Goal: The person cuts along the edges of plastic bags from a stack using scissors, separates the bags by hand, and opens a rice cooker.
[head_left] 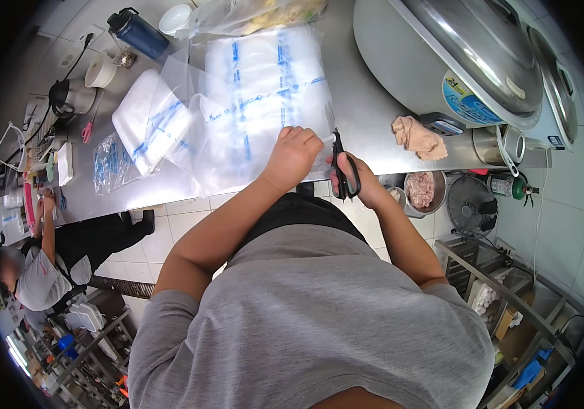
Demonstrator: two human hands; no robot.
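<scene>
A large clear plastic package (265, 82) with blue printed bands lies flat on the steel table in front of me. My left hand (294, 155) is closed at its near right corner, pinching a bit of the plastic. In my right hand (363, 180) is a pair of black-handled scissors (345, 178), fingers through the handle loops. Their blades point away from me, right beside the pinched plastic. To the left rests a folded white plastic pack (147, 112) with similar blue print, and a crumpled clear wrapper (111, 163) lies next to it.
A big lidded grey cooker (408, 61) fills the table's right side, with a beige cloth (418, 138) before it. A blue bottle (138, 34) stands at the back left. Below right are a bowl of minced meat (425, 191) and a fan (471, 204). A co-worker (39, 279) stands at left.
</scene>
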